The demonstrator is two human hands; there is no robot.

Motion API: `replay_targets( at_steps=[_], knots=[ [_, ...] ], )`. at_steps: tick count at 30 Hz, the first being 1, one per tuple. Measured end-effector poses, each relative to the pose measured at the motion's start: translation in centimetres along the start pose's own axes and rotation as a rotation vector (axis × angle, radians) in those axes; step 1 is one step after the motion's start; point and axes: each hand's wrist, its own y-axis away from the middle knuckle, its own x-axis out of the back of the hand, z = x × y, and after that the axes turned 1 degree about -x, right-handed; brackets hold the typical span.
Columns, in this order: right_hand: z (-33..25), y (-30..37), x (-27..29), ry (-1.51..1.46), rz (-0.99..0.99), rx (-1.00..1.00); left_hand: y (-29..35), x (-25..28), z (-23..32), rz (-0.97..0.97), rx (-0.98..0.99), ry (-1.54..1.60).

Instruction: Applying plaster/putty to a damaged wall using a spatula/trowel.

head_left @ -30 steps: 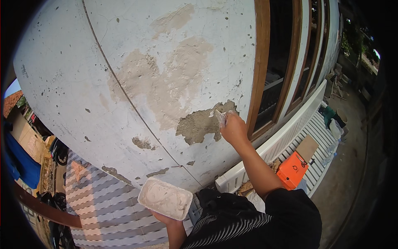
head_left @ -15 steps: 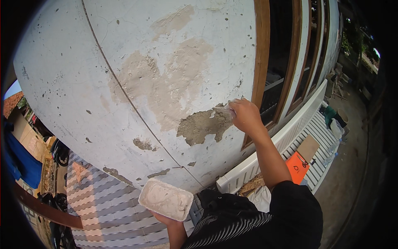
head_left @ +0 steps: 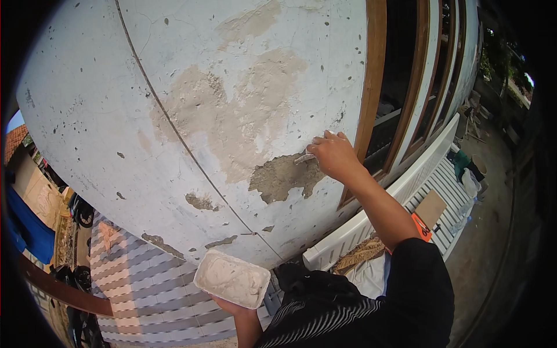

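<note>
White plastic, rectangular and open-topped, forms the tub (head_left: 263,288) at 7 o'clock in the head view, with smeared beige paste (head_left: 232,279) inside. The person's left hand (head_left: 232,305) supports it from beneath; most of its fingers are hidden under the tub, so whether they are spread or pressed together cannot be told.

At 2 o'clock from the centre, the person's right hand (head_left: 335,154) is up at the wall (head_left: 116,156), its fingers bent and pinching a small, pale spreader (head_left: 303,158). Only the spreader's edge shows, at the hand's 9 o'clock; the grip covers the rest. That edge lies over the upper part of a rough grey bare patch (head_left: 277,178) at the centre, where the white paint is missing. Toward 11 o'clock spreads a broad area of beige filler (head_left: 232,122), and a thin dark cord (head_left: 159,104) slants down the wall on its left side.

A brown wooden window frame (head_left: 376,75) stands between 1 and 2 o'clock. At 3 o'clock is a white slatted surface (head_left: 441,177), carrying a brown cardboard piece (head_left: 430,209) beside a partly hidden orange item (head_left: 422,228). Striped floor tiles (head_left: 151,290) cover 8 o'clock; a blue sheet (head_left: 29,226) hangs near 9.
</note>
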Motion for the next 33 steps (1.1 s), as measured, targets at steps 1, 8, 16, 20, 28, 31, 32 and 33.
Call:
replay_targets(
  at_steps=[1,8,16,20,28,31,32,33],
  knots=[
    [0.0,0.4,0.4,0.0,-0.005,-0.003,0.0,-0.2,0.0,0.011,0.003,0.005],
    [0.7,1.0,-0.2,0.046,0.078,-0.049,-0.7,0.8,0.1,0.013,-0.001,0.034],
    [1.3,1.0,0.8,0.049,0.059,-0.06,-0.9,0.9,0.3,0.024,-0.025,0.024],
    [1.2,1.2,0.0,0.028,0.198,-0.07,-0.6,-0.2,0.1,0.012,0.016,0.036],
    [0.6,2.0,0.7,-0.048,0.05,-0.135,0.1,-1.1,0.1,-0.023,-0.001,0.01],
    [1.2,2.3,0.6,-0.071,0.017,-0.133,0.1,-0.9,0.3,-0.073,-0.02,-0.014],
    [1.6,2.7,0.7,-0.097,0.073,-0.178,0.2,-0.6,0.4,-0.075,-0.018,-0.013],
    [1.9,3.0,0.8,-0.124,0.13,-0.222,0.1,-0.3,0.4,-0.097,-0.014,-0.022]
  ],
)
